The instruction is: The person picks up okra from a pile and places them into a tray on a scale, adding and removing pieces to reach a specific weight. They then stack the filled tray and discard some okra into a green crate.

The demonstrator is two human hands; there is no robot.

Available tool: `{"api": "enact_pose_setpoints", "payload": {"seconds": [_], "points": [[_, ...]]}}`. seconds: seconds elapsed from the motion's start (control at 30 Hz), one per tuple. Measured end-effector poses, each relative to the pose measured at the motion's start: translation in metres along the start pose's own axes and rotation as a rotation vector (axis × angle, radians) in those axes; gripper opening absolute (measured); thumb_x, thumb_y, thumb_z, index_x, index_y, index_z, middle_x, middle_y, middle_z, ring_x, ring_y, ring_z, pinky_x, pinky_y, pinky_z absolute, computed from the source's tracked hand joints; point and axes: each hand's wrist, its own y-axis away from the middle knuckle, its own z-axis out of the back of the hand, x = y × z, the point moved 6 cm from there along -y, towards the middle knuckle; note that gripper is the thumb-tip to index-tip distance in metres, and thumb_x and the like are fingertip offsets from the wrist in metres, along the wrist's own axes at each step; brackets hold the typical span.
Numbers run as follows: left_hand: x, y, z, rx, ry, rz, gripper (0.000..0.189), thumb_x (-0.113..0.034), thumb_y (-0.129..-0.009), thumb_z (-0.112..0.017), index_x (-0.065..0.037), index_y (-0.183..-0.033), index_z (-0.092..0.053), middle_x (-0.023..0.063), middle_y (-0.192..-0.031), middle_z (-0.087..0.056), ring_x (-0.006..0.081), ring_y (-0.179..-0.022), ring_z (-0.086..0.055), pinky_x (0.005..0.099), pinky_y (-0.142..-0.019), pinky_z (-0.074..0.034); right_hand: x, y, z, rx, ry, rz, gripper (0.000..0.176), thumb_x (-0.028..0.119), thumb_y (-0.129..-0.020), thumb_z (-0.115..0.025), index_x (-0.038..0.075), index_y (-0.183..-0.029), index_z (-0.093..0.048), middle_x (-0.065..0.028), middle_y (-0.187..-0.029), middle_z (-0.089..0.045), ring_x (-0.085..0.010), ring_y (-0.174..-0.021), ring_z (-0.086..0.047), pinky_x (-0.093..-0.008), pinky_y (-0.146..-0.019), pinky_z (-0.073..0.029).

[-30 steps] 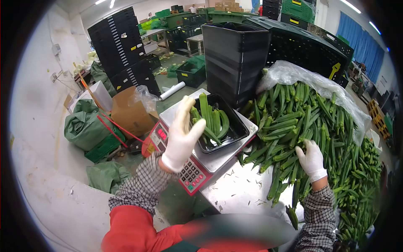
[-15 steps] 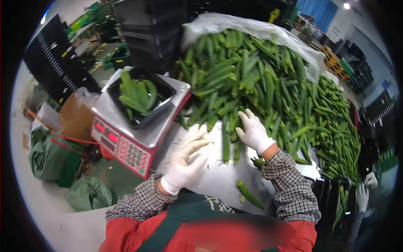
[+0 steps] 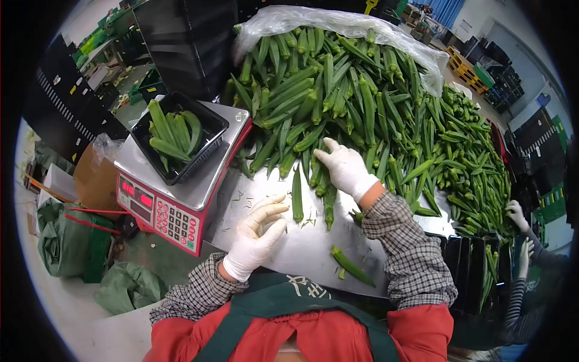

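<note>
My left hand (image 3: 254, 241), in a white glove, hovers over the near left part of the metal table, fingers loosely bent and apart, holding nothing. My right hand (image 3: 348, 170), gloved too, is at the near edge of a big heap of green okra (image 3: 362, 96). Its thumb and forefinger are apart and point into the heap; the other fingers are partly hidden. Just left of it, a single okra pod (image 3: 297, 196) lies on the bare metal. To the left, a black plastic tray (image 3: 208, 145) with several okra pods (image 3: 175, 133) rests on a red-framed digital scale (image 3: 223, 172).
Clear plastic sheeting (image 3: 344, 23) borders the heap's far side. One more pod (image 3: 353, 266) lies near the table's front edge. Black trays (image 3: 464, 265) stand at the right, beside another person's gloved hands (image 3: 517, 216). Green bags (image 3: 129, 286) lie on the floor at left.
The view has shifted, so the scene sits further left. My right hand has moved slightly further into the heap's edge. The single pod now lies apart from its neighbours, more to the left.
</note>
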Motion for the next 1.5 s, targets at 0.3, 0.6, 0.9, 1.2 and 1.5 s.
{"api": "enact_pose_setpoints", "payload": {"seconds": [0.3,0.6,0.9,1.2,1.5], "points": [[0.015,0.002,0.007,-0.066,0.254,0.100,0.033,-0.009,-0.090,-0.057,0.003,-0.121,-0.054,0.0145,-0.128,-0.051,0.0210,-0.115,-0.052,0.0348,-0.097,-0.043,0.011,-0.002,0.055,-0.034,-0.363,-0.090,0.021,0.007,-0.076,-0.065,0.007,-0.096,-0.060,-0.0098,-0.086,-0.060,-0.0268,-0.080,-0.060,-0.0351,-0.071,-0.050],[0.039,-0.009,0.008,-0.067,0.774,0.325,0.023,-0.021,-0.093,-0.055,0.000,-0.103,-0.058,0.0173,-0.114,-0.058,0.0261,-0.105,-0.058,0.0416,-0.090,-0.049,0.015,0.005,0.019,0.215,0.006,0.029,0.024,0.008,-0.075,-0.060,0.009,-0.099,-0.064,-0.0127,-0.108,-0.059,-0.0288,-0.088,-0.061,-0.0382,-0.076,-0.050],[0.030,-0.005,0.001,-0.100,0.821,0.309,0.028,-0.019,-0.094,-0.054,-0.001,-0.115,-0.054,0.0161,-0.120,-0.056,0.0262,-0.112,-0.055,0.0441,-0.098,-0.043,0.043,-0.005,0.055,0.087,-0.527,-0.062,0.025,0.017,-0.082,-0.066,0.004,-0.104,-0.064,-0.0141,-0.092,-0.063,-0.0296,-0.080,-0.063,-0.0357,-0.071,-0.051],[0.052,0.005,0.019,-0.078,0.917,0.366,0.030,-0.015,-0.094,-0.053,-0.002,-0.121,-0.049,0.0145,-0.113,-0.058,0.0279,-0.110,-0.056,0.0447,-0.095,-0.045,0.090,0.016,0.008,0.180,-0.095,0.325,0.029,0.009,-0.070,-0.062,0.005,-0.099,-0.060,-0.0129,-0.092,-0.057,-0.0294,-0.079,-0.061,-0.0387,-0.068,-0.050],[0.013,-0.013,-0.013,0.154,0.856,0.197,0.046,-0.018,-0.091,-0.060,0.003,-0.126,-0.042,0.0133,-0.109,-0.058,0.0252,-0.102,-0.058,0.0405,-0.091,-0.047,0.098,0.007,0.064,0.192,-0.778,-0.003,0.037,0.023,-0.088,-0.059,-0.002,-0.116,-0.056,-0.0215,-0.094,-0.062,-0.0354,-0.087,-0.062,-0.0379,-0.078,-0.050]]}}
